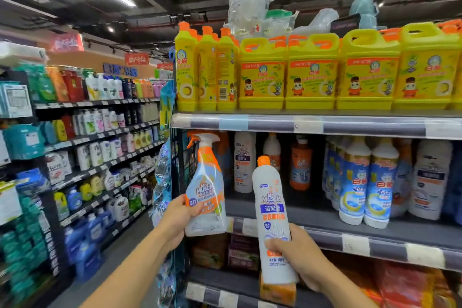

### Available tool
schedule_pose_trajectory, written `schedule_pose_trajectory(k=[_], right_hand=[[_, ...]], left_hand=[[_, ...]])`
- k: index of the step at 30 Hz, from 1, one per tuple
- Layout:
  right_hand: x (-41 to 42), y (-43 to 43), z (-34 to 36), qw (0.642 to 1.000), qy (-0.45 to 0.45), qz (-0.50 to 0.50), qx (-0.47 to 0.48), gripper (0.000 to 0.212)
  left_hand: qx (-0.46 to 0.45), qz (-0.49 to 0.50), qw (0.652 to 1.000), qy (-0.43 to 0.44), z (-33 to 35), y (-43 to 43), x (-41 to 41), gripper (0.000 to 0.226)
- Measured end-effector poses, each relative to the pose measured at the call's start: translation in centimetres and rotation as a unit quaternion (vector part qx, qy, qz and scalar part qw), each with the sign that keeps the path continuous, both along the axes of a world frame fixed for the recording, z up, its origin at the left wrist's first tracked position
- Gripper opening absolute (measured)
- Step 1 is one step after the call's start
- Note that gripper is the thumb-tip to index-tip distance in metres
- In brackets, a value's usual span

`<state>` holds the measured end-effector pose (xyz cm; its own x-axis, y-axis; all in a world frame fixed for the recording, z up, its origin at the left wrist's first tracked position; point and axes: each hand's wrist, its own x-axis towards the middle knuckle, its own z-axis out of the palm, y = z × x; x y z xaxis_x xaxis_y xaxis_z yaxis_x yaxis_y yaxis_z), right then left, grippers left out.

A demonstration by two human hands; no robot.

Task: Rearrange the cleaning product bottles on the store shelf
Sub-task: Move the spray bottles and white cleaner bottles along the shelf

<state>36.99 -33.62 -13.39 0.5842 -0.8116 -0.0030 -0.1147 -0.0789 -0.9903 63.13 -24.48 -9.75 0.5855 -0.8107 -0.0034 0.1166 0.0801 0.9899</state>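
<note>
Holding two items just in front of the middle shelf (pixel 312 217), we have the left grip (pixel 178 215) curled round the spray bottle (pixel 206 182) and the right grip (pixel 297 255) wrapped low round the tall white bottle (pixel 272 220), each best seated upright, label outward.

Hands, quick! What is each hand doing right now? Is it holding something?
Left hand: closed, gripping the spray bottle.
Right hand: closed, gripping the tall white bottle near its base.
</note>
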Motion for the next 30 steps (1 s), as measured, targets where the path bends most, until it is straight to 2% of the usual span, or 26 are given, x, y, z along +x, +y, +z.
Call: schedule_pose_trajectory(k=[4, 16, 21, 30], right_hand=[[1.4, -1.3, 0.7, 1.000, -0.012, 0.006, 0.004, 0.031], [8.3, -6.3, 3.8, 0.999, -0.025, -0.023, -0.020, 0.021], [11.1, -8.3, 3.8, 0.999, -0.041, -0.027, -0.019, 0.023], [14.3, -11.9, 2.0, 0.994, -0.043, -0.085, -0.057, 0.036]], left_hand=[[0.003, -0.001, 1.000, -0.002, 0.1, -2.8, 1.9, 0.019], [-0.013, -0.020, 0.999, -0.028, -0.8, -9.7, 7.1, 0.035], [0.001, -0.036, 0.997, -0.068, -1.8, -11.2, 8.5, 0.037], [-0.009, -0.030, 0.998, -0.055, -2.5, -13.4, 9.9, 0.040]])
